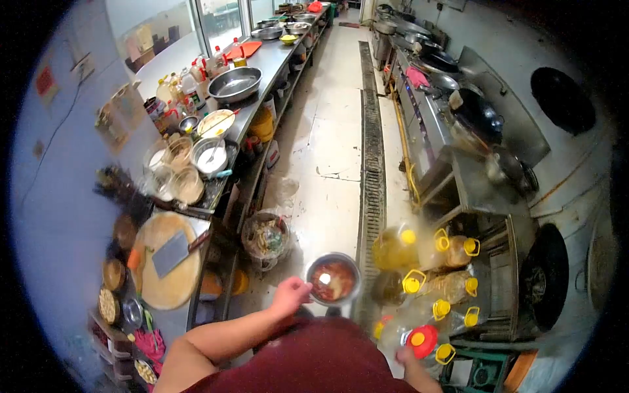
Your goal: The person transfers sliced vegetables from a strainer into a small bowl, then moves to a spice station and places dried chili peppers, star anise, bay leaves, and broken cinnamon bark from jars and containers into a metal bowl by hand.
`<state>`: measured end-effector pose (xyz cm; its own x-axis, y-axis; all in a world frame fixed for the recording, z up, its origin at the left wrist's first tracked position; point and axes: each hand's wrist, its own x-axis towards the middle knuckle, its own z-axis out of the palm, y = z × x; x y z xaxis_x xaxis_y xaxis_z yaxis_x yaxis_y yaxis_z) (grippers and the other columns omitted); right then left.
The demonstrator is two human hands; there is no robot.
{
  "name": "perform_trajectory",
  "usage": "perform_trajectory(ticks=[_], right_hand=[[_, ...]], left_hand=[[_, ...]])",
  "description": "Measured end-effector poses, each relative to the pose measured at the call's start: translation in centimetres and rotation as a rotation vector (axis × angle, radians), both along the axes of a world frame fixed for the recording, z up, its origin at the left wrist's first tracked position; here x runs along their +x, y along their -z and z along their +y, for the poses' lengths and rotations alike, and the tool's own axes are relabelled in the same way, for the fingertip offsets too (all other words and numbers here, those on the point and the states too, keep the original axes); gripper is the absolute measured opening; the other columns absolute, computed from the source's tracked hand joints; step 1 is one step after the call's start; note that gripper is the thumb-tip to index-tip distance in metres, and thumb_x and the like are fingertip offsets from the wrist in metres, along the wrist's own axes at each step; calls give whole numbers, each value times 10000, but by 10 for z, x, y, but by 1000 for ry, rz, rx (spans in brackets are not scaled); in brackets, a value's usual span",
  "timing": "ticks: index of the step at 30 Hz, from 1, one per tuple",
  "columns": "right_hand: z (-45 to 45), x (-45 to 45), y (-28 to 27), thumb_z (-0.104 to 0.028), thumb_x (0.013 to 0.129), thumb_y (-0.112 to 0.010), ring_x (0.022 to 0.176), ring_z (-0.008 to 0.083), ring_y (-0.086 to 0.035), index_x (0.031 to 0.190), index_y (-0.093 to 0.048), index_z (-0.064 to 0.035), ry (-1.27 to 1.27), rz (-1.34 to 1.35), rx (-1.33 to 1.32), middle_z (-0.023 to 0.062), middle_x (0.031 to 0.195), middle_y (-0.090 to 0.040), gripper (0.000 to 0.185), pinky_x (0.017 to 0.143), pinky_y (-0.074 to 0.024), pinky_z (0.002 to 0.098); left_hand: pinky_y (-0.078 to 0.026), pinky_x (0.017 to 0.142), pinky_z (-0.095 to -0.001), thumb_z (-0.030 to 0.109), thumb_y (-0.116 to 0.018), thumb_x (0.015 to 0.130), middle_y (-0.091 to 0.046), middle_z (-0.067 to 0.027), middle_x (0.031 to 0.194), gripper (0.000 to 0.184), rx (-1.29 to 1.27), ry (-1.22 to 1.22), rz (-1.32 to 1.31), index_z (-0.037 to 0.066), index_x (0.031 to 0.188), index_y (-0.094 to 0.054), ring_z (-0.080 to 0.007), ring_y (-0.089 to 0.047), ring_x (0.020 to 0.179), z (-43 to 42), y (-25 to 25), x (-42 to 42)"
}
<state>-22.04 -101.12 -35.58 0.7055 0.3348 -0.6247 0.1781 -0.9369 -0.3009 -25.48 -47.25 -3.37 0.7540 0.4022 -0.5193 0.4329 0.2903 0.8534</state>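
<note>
In my left hand (291, 296) is the rim of a small metal bowl (333, 280), pinched between thumb and fingers. Reddish-brown liquid with a paler patch lies in the bowl, which I hold in front of my body over the floor. Low on the right, my right hand (407, 357) is at a round red piece (422, 338) with a yellow centre, among large clear plastic oil jugs. My right fingers are partly hidden and blurred, so their grip is unclear. Yellow caps and handles top the jugs (452, 285), several of which hold yellowish oil.
On the left counter, a cleaver (171, 254) lies on a round cutting board (187, 281). Beyond stand seasoning bowls (187, 185), bottles and a wide metal basin (234, 85). A lined bin (265, 237) is on the floor beside a drain grate (372, 164). Woks (475, 116) line the right stove.
</note>
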Motion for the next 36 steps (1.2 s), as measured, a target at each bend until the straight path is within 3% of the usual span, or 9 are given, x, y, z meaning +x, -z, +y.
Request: perform_trajectory(ticks=[2,4,8,13,16,19,23,32,36], right_hand=[[86,153,-14,-234,864,-472,684,286,-644,800,-649,-25,-64,-363,134,174,765,-659,281,589,-491,401],[216,278,-144,-182,904,-528,637,150,-583,897,-598,-27,466,90,494,91,794,-620,170,550,-472,305],[347,462,-200,-138,918,-518,621,126,-549,1089,-564,-13,521,0,727,63,792,-606,216,554,-457,258],[373,575,-107,-148,910,-525,524,152,-541,940,-567,-5,659,30,659,73,651,-576,152,470,-447,294],[306,594,14,-220,818,-555,592,224,-566,789,-613,-54,-63,26,279,104,714,-612,178,536,-460,375],[352,602,-45,-224,840,-534,560,223,-557,760,-591,-59,382,360,90,98,686,-600,192,512,-456,370],[431,710,-52,-229,869,-505,517,221,-545,720,-562,-65,359,425,24,90,649,-583,229,479,-449,362],[698,1165,-78,-255,932,-467,431,194,-512,623,-515,-71,418,90,389,76,559,-540,363,418,-434,341],[897,1310,-216,-153,928,-503,557,133,-562,974,-590,-32,340,41,638,53,701,-599,156,500,-453,277]], left_hand=[[-538,620,-292,157,-622,893,-585,-64,753,182,-39,-116,-19,36,796,-526,-165,-621,672,44,7,51],[-504,557,-282,132,-619,892,-563,-36,683,166,-93,-275,-86,48,795,-513,-139,-554,579,88,16,111],[-513,599,-305,117,-605,898,-563,-46,708,176,-114,-416,-143,53,772,-501,-139,-560,613,184,31,245],[-507,601,-296,114,-620,886,-551,-37,716,187,-113,-496,-173,59,754,-499,-138,-549,618,327,53,437],[-510,610,-287,117,-633,876,-532,-26,710,218,-1,-536,-169,62,720,-490,-128,-540,625,405,35,551],[-509,612,-295,106,-615,882,-553,-46,724,160,-35,-613,-246,48,777,-508,-153,-561,635,487,39,654],[-534,644,-290,70,-612,874,-552,-52,773,146,-21,-740,-240,43,797,-490,-153,-578,675,587,50,771],[-537,495,-246,31,-585,861,-595,-125,917,111,-191,-1278,-112,-29,953,-570,-196,-601,684,807,84,953],[-504,490,-257,36,-593,858,-595,-153,958,144,-133,-1419,-7,-71,950,-564,-193,-594,685,905,96,1016]])
